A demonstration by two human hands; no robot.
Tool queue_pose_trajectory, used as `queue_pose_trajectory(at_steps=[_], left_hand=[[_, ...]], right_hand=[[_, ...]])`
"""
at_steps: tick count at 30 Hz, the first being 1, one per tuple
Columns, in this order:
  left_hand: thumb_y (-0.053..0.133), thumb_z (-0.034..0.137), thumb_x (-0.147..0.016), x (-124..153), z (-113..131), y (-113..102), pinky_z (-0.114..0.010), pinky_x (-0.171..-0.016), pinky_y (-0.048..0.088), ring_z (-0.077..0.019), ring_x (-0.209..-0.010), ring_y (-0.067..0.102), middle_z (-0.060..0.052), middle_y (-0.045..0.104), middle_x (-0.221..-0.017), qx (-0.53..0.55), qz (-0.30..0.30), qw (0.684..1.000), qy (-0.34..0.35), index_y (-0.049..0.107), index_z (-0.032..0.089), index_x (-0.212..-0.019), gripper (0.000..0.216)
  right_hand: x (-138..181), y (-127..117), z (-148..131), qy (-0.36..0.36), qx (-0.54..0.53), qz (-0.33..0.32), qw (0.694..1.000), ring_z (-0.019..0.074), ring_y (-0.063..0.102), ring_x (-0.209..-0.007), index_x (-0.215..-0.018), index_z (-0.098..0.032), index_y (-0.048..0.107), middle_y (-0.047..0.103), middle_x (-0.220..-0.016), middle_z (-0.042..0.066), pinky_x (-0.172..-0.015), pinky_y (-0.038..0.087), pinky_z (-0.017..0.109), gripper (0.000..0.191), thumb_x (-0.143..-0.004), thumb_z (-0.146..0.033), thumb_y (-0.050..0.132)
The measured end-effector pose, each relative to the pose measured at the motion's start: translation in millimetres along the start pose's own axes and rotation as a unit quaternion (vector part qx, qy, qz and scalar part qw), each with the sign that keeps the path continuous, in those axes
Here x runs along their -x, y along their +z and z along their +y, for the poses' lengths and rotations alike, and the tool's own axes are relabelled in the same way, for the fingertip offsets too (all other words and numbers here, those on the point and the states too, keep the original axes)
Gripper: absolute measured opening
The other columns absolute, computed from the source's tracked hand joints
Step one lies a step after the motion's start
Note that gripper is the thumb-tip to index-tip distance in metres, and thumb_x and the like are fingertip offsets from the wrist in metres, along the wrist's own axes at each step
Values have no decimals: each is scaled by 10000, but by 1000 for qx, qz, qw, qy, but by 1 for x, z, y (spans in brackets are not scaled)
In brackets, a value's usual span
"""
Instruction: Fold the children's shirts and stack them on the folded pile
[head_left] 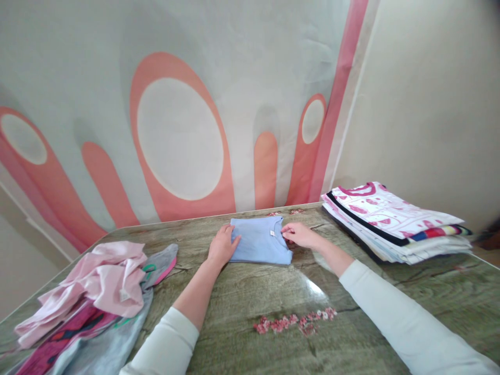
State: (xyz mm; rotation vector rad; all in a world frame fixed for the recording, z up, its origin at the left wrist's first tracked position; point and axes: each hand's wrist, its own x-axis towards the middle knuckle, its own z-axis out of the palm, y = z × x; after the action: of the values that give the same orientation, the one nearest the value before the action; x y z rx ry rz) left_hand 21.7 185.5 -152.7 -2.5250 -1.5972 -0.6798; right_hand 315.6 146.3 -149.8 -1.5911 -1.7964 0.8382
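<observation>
A light blue T-shirt (258, 242), folded into a flat rectangle, lies on the wood-patterned table (234, 312). Its neckline with a small white label faces right. My left hand (223, 245) rests on the shirt's left edge, palm down, with the fingers stretched and the thumb apart. At the collar on the right side, my right hand (300, 234) pinches the edge of the fabric between thumb and fingers.
On the left lies a loose heap of clothes (113, 281), pink, grey and magenta. A stack of folded clothes (390, 219) stands at the right, a white-and-pink shirt on top. Behind the table hangs a grey-and-pink backdrop (242, 78).
</observation>
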Motion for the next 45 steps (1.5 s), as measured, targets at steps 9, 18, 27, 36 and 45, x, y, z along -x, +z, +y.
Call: queue_pose_trajectory(at_steps=[9, 18, 27, 36, 45], left_hand=[[411, 266, -878, -2, 3, -18, -351, -927, 381, -213, -1077, 510, -84, 549, -1182, -32, -18, 999, -26, 556, 192, -1098, 274], [277, 609, -864, 15, 39, -5, -567, -1024, 109, -312, -1330, 185, -91, 241, -1456, -17, -142, 987, 71, 321, 280, -1361, 598], [248, 601, -876, 10, 28, -14, -507, -1055, 87, -258, -1341, 175, -64, 213, -1469, -8, -168, 977, 133, 290, 298, -1376, 586], [378, 500, -868, 1, -8, -13, -415, -1029, 266, -260, -1277, 327, -148, 380, -1376, 5, -103, 994, 32, 405, 132, -1308, 574], [531, 309, -763, -7, -36, -32, -305, -833, 447, -237, -949, 603, -100, 652, -1031, 25, -111, 992, -52, 596, 149, -1082, 362]], right_hand=[[3, 0, -5, -8, 107, 39, 993, 170, 643, -787, -990, -125, 596, 681, -891, 103, -722, 486, 279, 220, -821, -121, 455], [-7, 12, 11, -86, 188, 122, 971, 206, 362, -1250, -1306, -85, 413, 413, -1353, 153, -1050, 262, 367, 553, -757, -18, 380], [-10, 12, 28, -101, 271, 64, 955, 205, 304, -1294, -1323, -125, 423, 394, -1384, 96, -1068, 235, 376, 641, -703, 30, 378], [-13, 2, 36, -71, 271, 112, 953, 209, 473, -1169, -1146, -106, 599, 516, -1274, 135, -1014, 315, 331, 421, -779, -50, 400], [-4, 2, 14, -64, 243, 146, 957, 178, 586, -882, -874, -159, 678, 658, -937, 83, -834, 402, 274, 233, -799, -160, 457]])
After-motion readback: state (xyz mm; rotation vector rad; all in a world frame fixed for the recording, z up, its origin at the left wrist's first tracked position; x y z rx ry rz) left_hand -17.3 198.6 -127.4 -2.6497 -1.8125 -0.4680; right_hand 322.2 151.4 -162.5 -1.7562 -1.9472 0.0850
